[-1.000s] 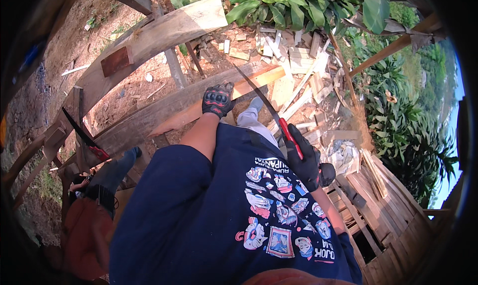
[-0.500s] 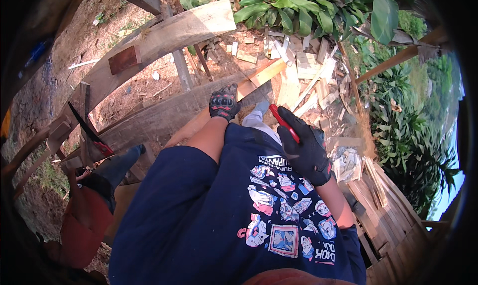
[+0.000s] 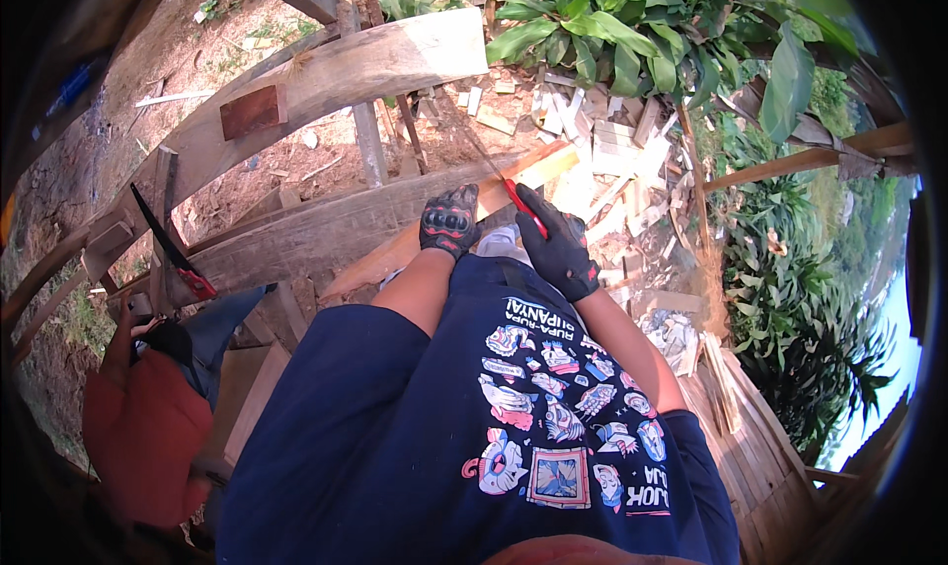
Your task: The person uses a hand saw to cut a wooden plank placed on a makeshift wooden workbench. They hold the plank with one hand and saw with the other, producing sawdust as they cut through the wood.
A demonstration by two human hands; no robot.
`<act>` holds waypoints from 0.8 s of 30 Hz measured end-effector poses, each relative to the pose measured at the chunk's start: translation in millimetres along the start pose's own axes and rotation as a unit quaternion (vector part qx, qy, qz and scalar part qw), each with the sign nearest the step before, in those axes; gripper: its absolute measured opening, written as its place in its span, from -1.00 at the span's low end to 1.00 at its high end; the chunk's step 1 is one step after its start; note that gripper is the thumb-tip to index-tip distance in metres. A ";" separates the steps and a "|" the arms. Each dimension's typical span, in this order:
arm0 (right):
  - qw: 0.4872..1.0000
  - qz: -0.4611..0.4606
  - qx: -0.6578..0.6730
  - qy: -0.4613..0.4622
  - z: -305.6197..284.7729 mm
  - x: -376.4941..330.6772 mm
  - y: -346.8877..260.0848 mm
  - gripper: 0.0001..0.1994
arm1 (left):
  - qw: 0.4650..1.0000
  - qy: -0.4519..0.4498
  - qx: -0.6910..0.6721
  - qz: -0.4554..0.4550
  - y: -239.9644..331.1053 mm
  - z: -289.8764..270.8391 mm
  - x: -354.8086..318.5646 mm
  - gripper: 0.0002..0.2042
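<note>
Dirt ground [image 3: 188, 66] lay beyond the timber, offcuts [image 3: 617, 142] heaped below leafy plants [image 3: 612, 32]. Change over the last second: right grip [image 3: 555, 247] moved forward and in toward the left grip [image 3: 450, 222], bringing the handle of the red-handled saw [image 3: 518, 201] up close to the pale plank [image 3: 543, 170]. Blade, blurred, angled across the plank in view; contact couldn't be confirmed. My read: saw was at working position, no finished cut resolvable. Right grip was clamped round the handle. Left grip sat knuckles-up on the plank, fingers curled; couldn't tell if clamped.
</note>
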State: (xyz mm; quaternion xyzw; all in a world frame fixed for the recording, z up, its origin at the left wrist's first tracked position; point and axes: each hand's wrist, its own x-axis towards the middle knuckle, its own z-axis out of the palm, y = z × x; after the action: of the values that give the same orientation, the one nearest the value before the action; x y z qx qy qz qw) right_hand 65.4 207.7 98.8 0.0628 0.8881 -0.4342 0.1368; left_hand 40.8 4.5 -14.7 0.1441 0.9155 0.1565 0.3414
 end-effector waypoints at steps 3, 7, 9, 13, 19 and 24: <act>0.999 -0.028 0.016 0.011 19.1 21.9 10.1 -0.53 | 1.000 0.023 0.012 -0.001 -4.1 7.0 3.4 -0.33; 0.999 0.027 0.023 -0.001 -4.2 -6.9 6.4 -0.53 | 1.000 0.008 -0.005 -0.012 -5.7 13.6 1.3 -0.32; 0.996 0.075 0.034 -0.023 -41.2 -39.9 -13.3 -0.53 | 1.000 0.016 0.006 -0.017 -6.6 15.2 1.4 -0.32; 0.992 0.103 0.035 -0.065 -113.7 -122.8 -38.8 -0.47 | 0.999 0.029 -0.006 -0.032 2.7 1.8 -4.9 -0.37; 0.972 0.183 0.080 -0.124 -85.4 -87.1 -47.9 -0.47 | 0.999 0.033 0.005 -0.006 1.7 5.0 -3.0 -0.35; 0.999 -0.020 0.026 0.008 2.0 -2.5 11.1 -0.50 | 0.999 0.035 0.023 -0.006 0.2 13.7 -0.7 -0.32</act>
State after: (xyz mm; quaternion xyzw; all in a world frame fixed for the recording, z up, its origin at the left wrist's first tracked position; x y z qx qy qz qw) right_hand 70.7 212.9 90.0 0.0522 0.8786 -0.4595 0.1195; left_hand 50.6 7.0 -24.0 0.1409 0.9309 0.1386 0.3071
